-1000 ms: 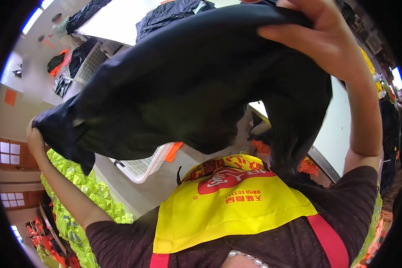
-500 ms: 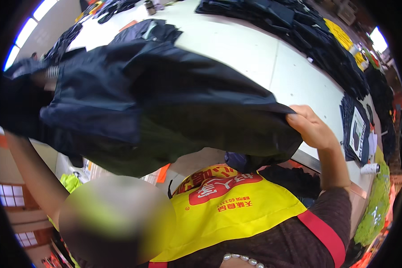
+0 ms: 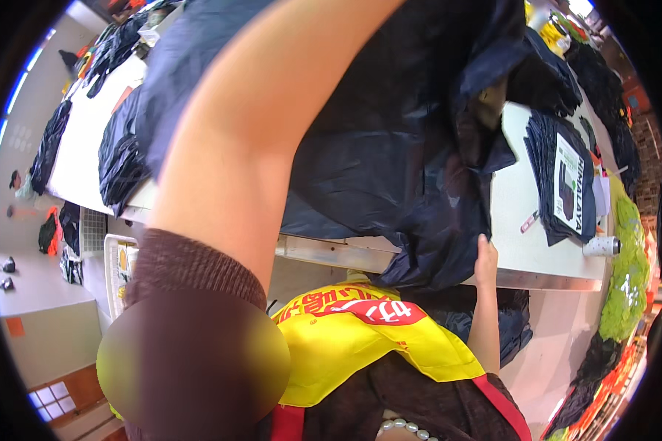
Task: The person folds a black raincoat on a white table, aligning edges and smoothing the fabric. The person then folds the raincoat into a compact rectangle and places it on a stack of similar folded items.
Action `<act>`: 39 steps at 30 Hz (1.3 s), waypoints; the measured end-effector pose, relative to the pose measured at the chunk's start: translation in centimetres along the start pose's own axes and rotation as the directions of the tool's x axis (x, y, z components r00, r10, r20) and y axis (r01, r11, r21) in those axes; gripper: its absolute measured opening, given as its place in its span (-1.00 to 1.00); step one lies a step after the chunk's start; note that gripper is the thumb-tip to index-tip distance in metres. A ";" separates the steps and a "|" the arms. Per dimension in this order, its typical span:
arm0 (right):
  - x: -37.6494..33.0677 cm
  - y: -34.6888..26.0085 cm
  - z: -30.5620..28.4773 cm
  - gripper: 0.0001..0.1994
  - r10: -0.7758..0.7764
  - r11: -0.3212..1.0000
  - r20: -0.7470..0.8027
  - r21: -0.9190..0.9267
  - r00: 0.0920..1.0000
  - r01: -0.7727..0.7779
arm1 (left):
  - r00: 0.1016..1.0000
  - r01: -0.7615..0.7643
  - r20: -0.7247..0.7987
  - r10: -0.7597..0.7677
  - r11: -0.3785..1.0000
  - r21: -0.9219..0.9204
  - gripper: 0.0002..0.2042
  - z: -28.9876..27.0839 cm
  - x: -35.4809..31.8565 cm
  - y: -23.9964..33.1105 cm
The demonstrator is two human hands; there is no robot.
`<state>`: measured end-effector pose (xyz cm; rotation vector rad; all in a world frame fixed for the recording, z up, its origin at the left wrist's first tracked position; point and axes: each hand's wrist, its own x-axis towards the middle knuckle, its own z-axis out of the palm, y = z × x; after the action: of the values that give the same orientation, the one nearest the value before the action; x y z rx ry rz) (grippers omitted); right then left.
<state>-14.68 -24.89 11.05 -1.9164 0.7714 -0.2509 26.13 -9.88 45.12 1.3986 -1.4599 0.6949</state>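
Observation:
A large dark navy garment (image 3: 375, 162) of thin, shiny cloth spreads over the white table, its lower part hanging past the front edge. My left arm stretches across it and leaves the picture at the top, so the left hand is out of sight. Low on the garment's right side, by the table edge, my right hand (image 3: 485, 263) is closed on the cloth, with some of its fingers hidden. Folds and a shadowed opening show in the garment's upper right.
Right of the garment, a stack of dark pieces (image 3: 541, 180) with a printed sheet lies near a thread spool (image 3: 601, 246) and a small pinkish item (image 3: 529, 222). More dark clothing (image 3: 121, 151) sits at the left. A white bin (image 3: 118, 268) stands below the table's left part.
The garment, earlier held up in the air between both hands, now lies over the table. My left arm has swung up across the view. My right hand has moved down to the table edge.

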 end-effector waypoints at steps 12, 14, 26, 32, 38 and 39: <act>8.3 -0.6 -2.0 -0.36 -0.081 0.623 -0.223 -0.772 0.971 -0.125 | 0.414 0.675 -0.605 -0.680 -0.216 0.705 -0.57 -15.8 -50.0 12.6; 10.4 -0.6 -0.3 -0.47 -0.217 0.563 -0.197 -0.825 0.956 -0.042 | -0.159 0.873 -0.582 -0.797 -0.389 0.295 -0.59 -16.8 -50.6 13.7; 21.2 6.0 -3.8 -0.61 0.227 0.932 -0.292 0.343 0.929 -0.120 | 0.300 0.948 -0.431 -0.851 0.317 0.036 -0.79 -26.9 -46.8 9.1; 17.1 3.3 0.2 -0.55 0.073 0.725 -0.166 -0.669 0.983 -0.166 | -0.064 0.827 -0.332 -0.941 -0.237 0.510 -0.67 -30.4 -61.8 12.1; 18.5 -3.6 -1.0 -0.38 -0.134 0.756 -0.529 -0.601 0.838 -0.258 | -0.149 0.754 -0.330 -0.932 -0.323 0.572 -0.36 -29.1 -55.9 4.0; 20.6 -2.9 -1.2 -0.35 -0.222 0.808 -0.595 -0.555 0.772 -0.196 | -0.178 0.763 -0.347 -0.921 -0.352 0.542 -0.33 -28.1 -54.2 1.5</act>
<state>1.85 -37.57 10.91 -2.4608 1.4271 -0.7855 25.12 37.88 7.00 2.6500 0.3675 -0.2357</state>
